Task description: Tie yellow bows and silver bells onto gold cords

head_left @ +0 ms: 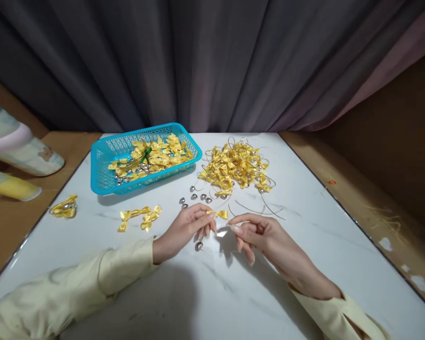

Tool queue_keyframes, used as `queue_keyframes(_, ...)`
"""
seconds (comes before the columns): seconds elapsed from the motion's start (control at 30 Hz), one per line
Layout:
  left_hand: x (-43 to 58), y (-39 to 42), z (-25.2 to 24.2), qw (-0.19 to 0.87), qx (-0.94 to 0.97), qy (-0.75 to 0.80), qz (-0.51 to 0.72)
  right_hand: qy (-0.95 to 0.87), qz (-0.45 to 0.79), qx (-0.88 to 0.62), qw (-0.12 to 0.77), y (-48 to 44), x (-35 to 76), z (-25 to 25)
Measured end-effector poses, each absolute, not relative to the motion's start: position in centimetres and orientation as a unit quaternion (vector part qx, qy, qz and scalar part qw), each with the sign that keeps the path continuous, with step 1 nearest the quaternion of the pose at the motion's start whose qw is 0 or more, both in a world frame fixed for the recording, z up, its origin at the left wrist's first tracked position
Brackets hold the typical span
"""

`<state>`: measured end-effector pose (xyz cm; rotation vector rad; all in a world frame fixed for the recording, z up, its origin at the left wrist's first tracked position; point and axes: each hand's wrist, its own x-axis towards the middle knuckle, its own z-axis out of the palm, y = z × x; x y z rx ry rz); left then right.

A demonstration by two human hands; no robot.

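Note:
A yellow satin bow [222, 215] is pinched between the thumb and fingers of my left hand [193, 221], above the table. Just to its right, my right hand [265, 234] has thumb and index finger closed in a pinch. A thin cord end shows by those fingertips, but whether they grip it I cannot tell. Below my left hand lies a silver bell-like piece [199, 246]. Several more small silver pieces [194, 196] are scattered beyond that hand. Loose gold cords [250, 208] lie beyond my right hand, and loose yellow bows [147, 217] lie left of my left hand.
A turquoise basket [108, 186] at the back left holds yellow bows, silver pieces and a green-tied cord bundle. Right of it is a heap of corded bows [235, 165]. A small bow bundle [65, 207] lies at far left, near a bottle [24, 146]. A curtain [205, 66] hangs behind.

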<state>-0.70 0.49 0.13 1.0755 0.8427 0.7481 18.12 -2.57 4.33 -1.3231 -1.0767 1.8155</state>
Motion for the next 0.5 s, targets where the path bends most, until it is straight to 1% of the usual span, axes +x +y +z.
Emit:
queue_keyframes(0.2, -0.73, 0.61, 0.04, 0.698, 0.484, 0.407, 0.335, -0.361, 0.737, -0.477, 0.313, -2.32, 18.15, 4.06)
queue_keyframes(0.4, -0.74, 0.42, 0.04, 0.702, 0.477, 0.405, 0.339, -0.435, 0.69, -0.51, 0.273, -2.49, 17.69, 3.8)
queue_keyframes(0.5, -0.65, 0.35, 0.06, 0.7, 0.483, 0.403, 0.339, -0.434, 0.68, -0.516, 0.288, -2.44, 17.54, 3.82)
